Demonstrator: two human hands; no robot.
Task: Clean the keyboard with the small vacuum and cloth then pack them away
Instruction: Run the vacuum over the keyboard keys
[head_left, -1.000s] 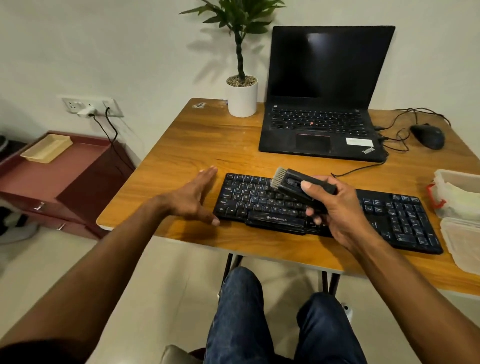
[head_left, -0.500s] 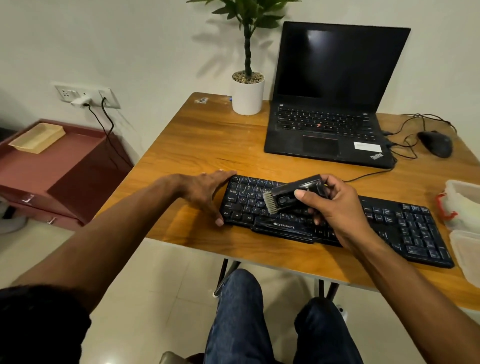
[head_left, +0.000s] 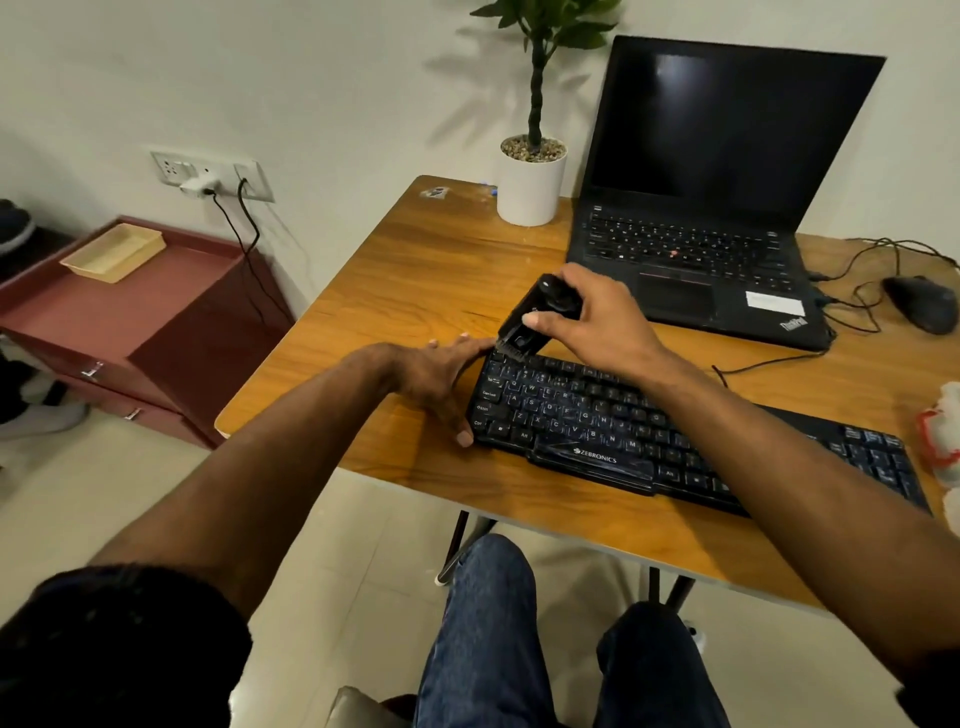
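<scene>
One moment ago the small vacuum hung over the middle of the keyboard; now its brush end touches the keyboard's far left corner, tilted down onto the top row of keys. That suggests the vacuuming pass is only starting, at one end, with the cloth step and the packing away not yet begun. The right hand reaches across above the keyboard and grips the vacuum's body, fingers wrapped round it. The left hand has closed in from beside the keyboard and now clasps its left edge, thumb at the near corner and fingers along the far corner, just below the brush. Behind the keyboard stand the laptop and potted plant.
</scene>
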